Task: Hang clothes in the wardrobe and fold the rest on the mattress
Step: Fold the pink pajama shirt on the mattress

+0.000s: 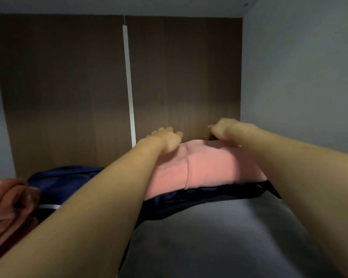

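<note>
Grey mattress (219, 237): two hands (167, 140) (222, 128) on one pink garment (201, 167).

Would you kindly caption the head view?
Both hands reach over a folded pink garment lying on dark navy clothing.

At frame centre, both hands, left hand (166, 140) and right hand (222, 128), rest on a folded pink garment (205, 167) lying over dark blue clothes (68, 181).

Pink garment (205, 167), navy cloth (68, 181), rust-orange fabric (10, 201), grey mattress (219, 237), brown wardrobe (68, 87)
</note>
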The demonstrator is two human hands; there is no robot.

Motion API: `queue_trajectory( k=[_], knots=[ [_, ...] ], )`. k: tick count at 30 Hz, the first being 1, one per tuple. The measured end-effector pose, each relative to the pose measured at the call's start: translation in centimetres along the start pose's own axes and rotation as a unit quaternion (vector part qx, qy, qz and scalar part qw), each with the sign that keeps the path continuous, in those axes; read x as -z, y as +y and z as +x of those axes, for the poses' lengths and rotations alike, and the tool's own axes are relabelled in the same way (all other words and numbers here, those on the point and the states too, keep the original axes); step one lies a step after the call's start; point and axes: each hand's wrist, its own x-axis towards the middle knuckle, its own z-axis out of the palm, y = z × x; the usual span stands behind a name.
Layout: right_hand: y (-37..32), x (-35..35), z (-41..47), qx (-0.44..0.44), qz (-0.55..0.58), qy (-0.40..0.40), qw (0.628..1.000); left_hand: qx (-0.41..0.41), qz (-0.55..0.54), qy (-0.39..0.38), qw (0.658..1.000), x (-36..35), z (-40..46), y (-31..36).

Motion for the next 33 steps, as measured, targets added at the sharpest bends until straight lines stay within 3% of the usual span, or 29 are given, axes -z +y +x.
queue_trajectory(
  k=[4, 8, 20, 26, 33],
  knots=[
    [-0.2, 2.9, -3.8, 0.023, -0.007, 0.075, 0.997, -0.027, 0.057, 0.103, 0.993, 3.0, -3.3, -0.1],
    [-0.5, 5.8, -9.7, 0.039, -0.033, 0.127, 0.991, -0.079, 0.055, 0.150, 0.984, 4.4, -7.0, 0.3],
    [3.3, 12.5, -31.2, -0.005, -0.069, 0.162, 0.984, -0.252, 0.032, 0.135, 0.958, 5.9, -20.2, 7.2],
    [6.2, 17.7, -43.6, -0.035, -0.073, 0.208, 0.975, -0.357, 0.006, 0.198, 0.913, 9.5, -30.9, 13.2],
    [10.9, 27.5, -63.1, -0.024, -0.128, 0.336, 0.933, -0.460, -0.082, 0.336, 0.818, 15.7, -46.3, 22.3]
  ],
)
